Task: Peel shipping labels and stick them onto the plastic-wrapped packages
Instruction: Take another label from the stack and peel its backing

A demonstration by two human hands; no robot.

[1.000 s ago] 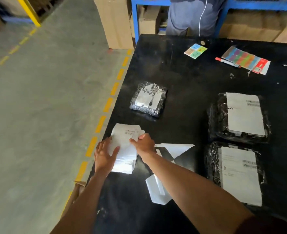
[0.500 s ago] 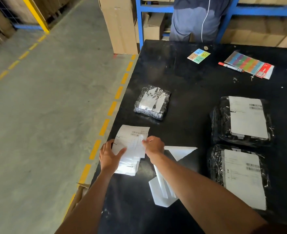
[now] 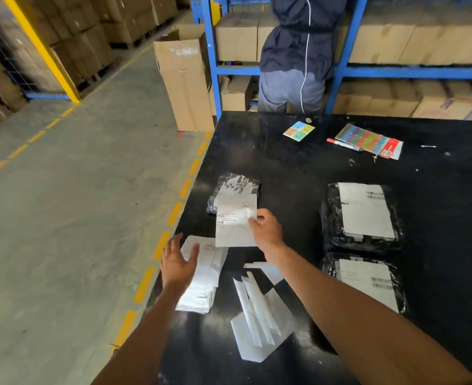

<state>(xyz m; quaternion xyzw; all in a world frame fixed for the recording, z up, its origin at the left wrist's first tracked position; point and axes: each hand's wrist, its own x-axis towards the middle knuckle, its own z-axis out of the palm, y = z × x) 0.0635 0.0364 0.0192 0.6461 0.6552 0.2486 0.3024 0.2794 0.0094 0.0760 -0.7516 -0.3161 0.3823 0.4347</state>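
Pinching one shipping label (image 3: 236, 223) by its right edge, the right hand (image 3: 266, 232) holds the sheet lifted above the black table (image 3: 298, 168), thumb and fingers closed on the paper. The sheet's upper part overlaps, in this view, the small unlabelled package (image 3: 233, 187) wrapped in plastic that lies near the table's left edge. The left hand (image 3: 178, 263) is spread, fingers apart, palm down over the stack of labels (image 3: 204, 276); it grips nothing, and whether it presses on the stack cannot be told. Just right of the stack, beneath the right forearm, lie several peeled backing strips (image 3: 259, 309) in a loose pile. Well apart on the right sit two labelled packages, the farther one (image 3: 363, 215) and the nearer one (image 3: 366, 279), each bearing a white label with a barcode. At the far side rest a coloured card (image 3: 298, 131), a red marker (image 3: 343, 144) and a striped colour sheet (image 3: 368, 138). Beyond the table stands a person (image 3: 293, 51) before blue shelving (image 3: 412, 70) stacked with cartons.
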